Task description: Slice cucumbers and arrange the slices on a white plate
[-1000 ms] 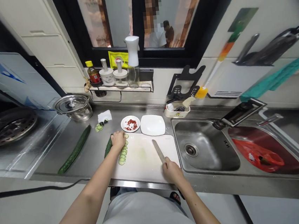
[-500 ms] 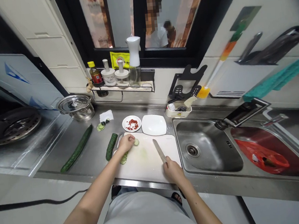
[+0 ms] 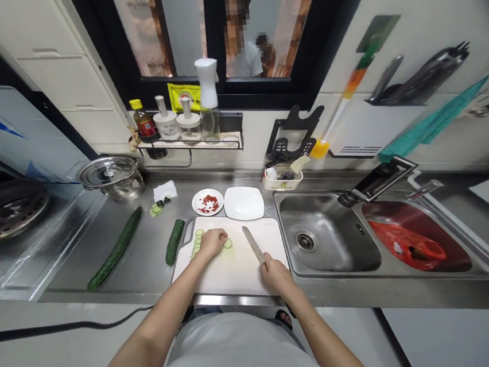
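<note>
My left hand [image 3: 214, 242] is over the white cutting board [image 3: 245, 276], its fingers drawn together at the edge of a round cucumber slice [image 3: 228, 243]. Left of that hand, a row of overlapping cucumber slices [image 3: 196, 243] lies on the board, partly hidden by my wrist. My right hand [image 3: 275, 273] is closed around the handle of a kitchen knife [image 3: 252, 242]; the blade points away from me, flat over the board's right side. A short piece of cucumber [image 3: 174, 242] lies beside the board's left edge.
A whole cucumber [image 3: 116, 248] and some cut ends [image 3: 156, 209] lie on the steel counter at left. Behind the board stand a plate of chopped red bits [image 3: 196, 204] and a white dish [image 3: 243, 203]. At right is the sink [image 3: 332, 244], with a red bag [image 3: 401, 243] in its second basin.
My left hand has shifted right and towards me, uncovering more of the slice row. The single slice sits closer to me on the board. The right hand keeps the knife; the view has shifted slightly.
</note>
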### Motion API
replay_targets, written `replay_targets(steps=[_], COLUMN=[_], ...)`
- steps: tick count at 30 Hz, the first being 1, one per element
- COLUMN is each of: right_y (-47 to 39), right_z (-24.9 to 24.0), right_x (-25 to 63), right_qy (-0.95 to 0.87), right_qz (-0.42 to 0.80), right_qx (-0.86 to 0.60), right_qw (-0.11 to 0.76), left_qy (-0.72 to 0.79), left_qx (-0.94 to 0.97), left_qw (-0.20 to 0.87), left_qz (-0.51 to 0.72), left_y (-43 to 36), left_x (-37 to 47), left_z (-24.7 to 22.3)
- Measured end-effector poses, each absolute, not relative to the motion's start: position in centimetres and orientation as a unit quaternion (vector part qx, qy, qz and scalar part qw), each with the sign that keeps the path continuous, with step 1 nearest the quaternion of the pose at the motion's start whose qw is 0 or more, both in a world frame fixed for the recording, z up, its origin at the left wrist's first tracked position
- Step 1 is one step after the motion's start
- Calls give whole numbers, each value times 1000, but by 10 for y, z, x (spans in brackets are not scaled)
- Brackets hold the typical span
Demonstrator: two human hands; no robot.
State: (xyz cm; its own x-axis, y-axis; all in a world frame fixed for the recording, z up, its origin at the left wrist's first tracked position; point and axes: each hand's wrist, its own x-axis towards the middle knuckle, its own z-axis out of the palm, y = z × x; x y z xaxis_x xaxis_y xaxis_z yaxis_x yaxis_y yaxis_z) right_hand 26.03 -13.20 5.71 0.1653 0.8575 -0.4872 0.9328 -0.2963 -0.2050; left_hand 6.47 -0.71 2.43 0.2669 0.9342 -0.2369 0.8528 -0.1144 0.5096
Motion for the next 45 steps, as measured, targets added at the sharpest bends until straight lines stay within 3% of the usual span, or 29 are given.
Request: replay_targets(steps=[14,34,45], right_y=[-144,-134,-121], right_z=[77,86,88], right_x=[248,236,238], right_qy=[648,683,692], right_qz=[-263,-259,-284], right_qx=[709,663,643], right_qw=[90,164,163], left_qy=[637,636,642], left_qx=[734,730,720], left_qw=[232,248,260], left_qz=[28,30,28], left_y=[-3,-2,-1], left_x=[61,59,59], left_z=[30,26,25])
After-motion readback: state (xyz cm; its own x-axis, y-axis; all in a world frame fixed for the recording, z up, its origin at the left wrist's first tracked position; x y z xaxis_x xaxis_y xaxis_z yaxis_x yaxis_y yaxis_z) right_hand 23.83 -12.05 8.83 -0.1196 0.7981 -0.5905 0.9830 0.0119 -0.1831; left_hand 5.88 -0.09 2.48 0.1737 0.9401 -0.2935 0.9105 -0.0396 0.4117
